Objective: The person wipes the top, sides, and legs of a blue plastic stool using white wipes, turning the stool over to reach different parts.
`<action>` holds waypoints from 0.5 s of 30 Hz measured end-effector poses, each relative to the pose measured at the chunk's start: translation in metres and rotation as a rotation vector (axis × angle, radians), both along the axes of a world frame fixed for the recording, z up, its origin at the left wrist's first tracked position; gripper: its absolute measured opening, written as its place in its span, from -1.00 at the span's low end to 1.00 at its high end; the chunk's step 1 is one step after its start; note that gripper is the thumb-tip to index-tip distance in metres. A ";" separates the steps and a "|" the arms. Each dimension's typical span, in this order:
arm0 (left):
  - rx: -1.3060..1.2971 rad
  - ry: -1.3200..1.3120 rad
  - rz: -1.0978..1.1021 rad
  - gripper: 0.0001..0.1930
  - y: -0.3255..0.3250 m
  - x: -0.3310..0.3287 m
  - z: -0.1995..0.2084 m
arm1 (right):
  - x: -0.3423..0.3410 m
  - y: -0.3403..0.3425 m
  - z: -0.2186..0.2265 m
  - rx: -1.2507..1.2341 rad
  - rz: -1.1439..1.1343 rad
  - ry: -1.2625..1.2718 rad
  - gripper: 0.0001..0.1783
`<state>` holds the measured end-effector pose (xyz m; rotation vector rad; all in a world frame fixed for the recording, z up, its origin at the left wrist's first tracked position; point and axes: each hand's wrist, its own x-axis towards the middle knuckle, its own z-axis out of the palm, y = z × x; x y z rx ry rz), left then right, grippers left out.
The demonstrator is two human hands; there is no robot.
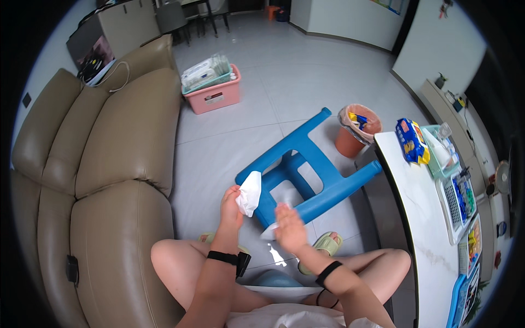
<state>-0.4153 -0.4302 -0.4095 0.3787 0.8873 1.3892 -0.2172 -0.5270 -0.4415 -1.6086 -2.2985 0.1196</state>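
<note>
My left hand (232, 209) is closed on a crumpled white wipe (250, 192), which stands up from the fingers beside the edge of a blue plastic stool (322, 205). The stool lies tipped over on the floor in front of me, its legs pointing away and to the right. My right hand (291, 232), a little smeared by motion, is over the stool's near edge with its fingers held together. Another white wipe (269, 233) shows from under that hand; its grip on the wipe is partly hidden.
A brown leather sofa (126, 126) runs along the left. Beyond the stool are a pink box (216, 98) with packages and an orange trash bin (350, 143). At right, a white table (402, 180) bears a blue wipes pack (412, 141) and baskets. Green slippers (328, 244) are on my feet.
</note>
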 end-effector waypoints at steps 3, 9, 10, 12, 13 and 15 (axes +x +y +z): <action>-0.008 0.217 -0.113 -0.75 -0.003 0.005 -0.007 | -0.021 -0.011 0.001 -0.021 0.087 -0.042 -0.28; -0.095 0.363 -0.218 -0.76 -0.009 0.024 -0.024 | 0.076 0.008 0.017 -0.036 0.085 -0.208 -0.27; -0.111 0.380 -0.233 -0.75 -0.008 0.023 -0.022 | 0.101 0.014 0.016 0.000 0.001 -0.171 -0.26; -0.116 0.405 -0.228 -0.73 -0.006 0.017 -0.022 | 0.137 0.029 0.027 0.049 -0.141 -0.199 -0.25; -0.139 0.407 -0.231 -0.73 -0.005 0.019 -0.023 | 0.151 0.033 0.033 0.087 -0.246 -0.141 -0.26; -0.163 0.416 -0.225 -0.72 -0.004 0.021 -0.026 | 0.158 0.040 0.036 0.171 -0.405 -0.082 -0.29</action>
